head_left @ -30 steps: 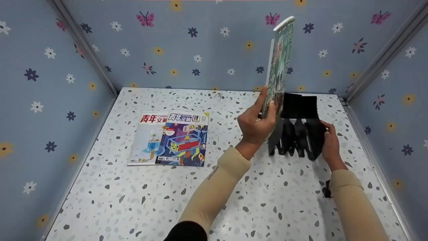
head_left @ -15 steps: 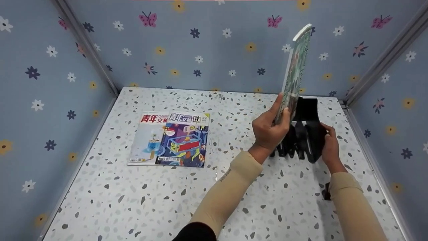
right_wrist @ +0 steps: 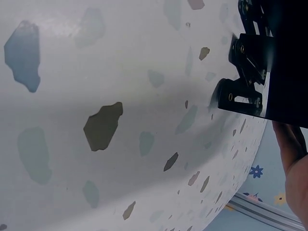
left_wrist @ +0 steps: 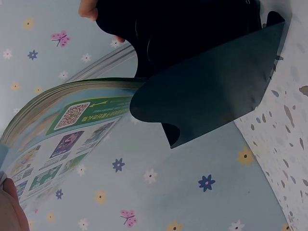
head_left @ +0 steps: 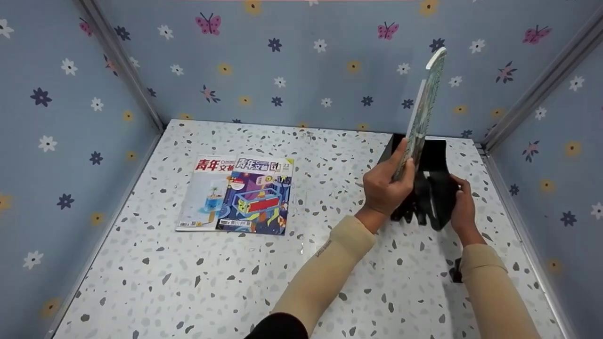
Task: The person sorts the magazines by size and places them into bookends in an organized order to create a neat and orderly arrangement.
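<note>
The left hand (head_left: 388,186), right of centre in the frame, pinches a thin, flexible magazine (head_left: 424,115) between thumb and fingers. The magazine stands nearly edge-on, leaning a little to the right, its top reaching in front of the wall (head_left: 292,56) and its pale page edges showing at the upper end. In the left wrist view it bows in a smooth curve, with a square QR code (left_wrist: 72,115) and rows of small pictures on its glossy green and white face. Its lower end passes behind a panel of the black stand (head_left: 435,197); whether the two touch cannot be told.

The stand sits on the table (head_left: 188,278) at the right of the frame, its smooth, dark upright panels spaced side by side, one with a rounded, notched outline in the left wrist view. Slotted folding links (right_wrist: 240,98) with small ring-shaped rivets join it low down in the right wrist view. The right hand (head_left: 464,209) grips the stand's right-hand panel, fingers bent at its edge.

At left of centre two magazines lie flat and overlap: a dark purple cover (head_left: 254,202) over a pale one (head_left: 198,197) with red lettering. The table is white with grey, angular terrazzo-like chips. Beige sleeves (head_left: 325,268) cover the forearms, and the blue walls carry printed flowers and pink butterflies.
</note>
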{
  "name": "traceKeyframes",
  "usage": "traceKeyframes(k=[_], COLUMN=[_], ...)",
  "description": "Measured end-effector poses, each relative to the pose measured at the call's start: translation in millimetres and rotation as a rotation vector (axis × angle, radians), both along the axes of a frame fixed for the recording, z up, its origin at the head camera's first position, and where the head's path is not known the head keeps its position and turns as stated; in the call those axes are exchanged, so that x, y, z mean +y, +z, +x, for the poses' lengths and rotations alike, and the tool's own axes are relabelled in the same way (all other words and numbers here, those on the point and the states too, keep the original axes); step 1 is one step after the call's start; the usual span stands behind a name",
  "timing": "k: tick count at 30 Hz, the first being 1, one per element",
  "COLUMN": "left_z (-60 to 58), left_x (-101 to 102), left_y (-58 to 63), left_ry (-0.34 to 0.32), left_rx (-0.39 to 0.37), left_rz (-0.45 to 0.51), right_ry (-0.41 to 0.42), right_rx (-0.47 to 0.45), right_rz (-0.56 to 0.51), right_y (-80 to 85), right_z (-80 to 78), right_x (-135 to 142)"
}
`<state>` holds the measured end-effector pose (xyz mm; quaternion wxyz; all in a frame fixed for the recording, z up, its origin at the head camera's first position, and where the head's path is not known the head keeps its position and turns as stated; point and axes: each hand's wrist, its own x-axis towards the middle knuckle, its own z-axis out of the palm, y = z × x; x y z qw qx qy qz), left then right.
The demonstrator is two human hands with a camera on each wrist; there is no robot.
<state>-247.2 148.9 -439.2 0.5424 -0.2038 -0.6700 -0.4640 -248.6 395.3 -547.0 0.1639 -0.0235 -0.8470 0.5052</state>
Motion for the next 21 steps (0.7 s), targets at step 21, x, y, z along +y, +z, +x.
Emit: traceKeyframes(k=[21], left_z=[4.1], left_x=[30], left_y=[-4.9], left_ry=[0.051], left_rx=[-0.032], left_rz=[-0.049], right_ry=[0.014], right_rx=[0.045], right_rz=[0.007], right_y=[2.2], right_z=[-0.2], right_x=[-2])
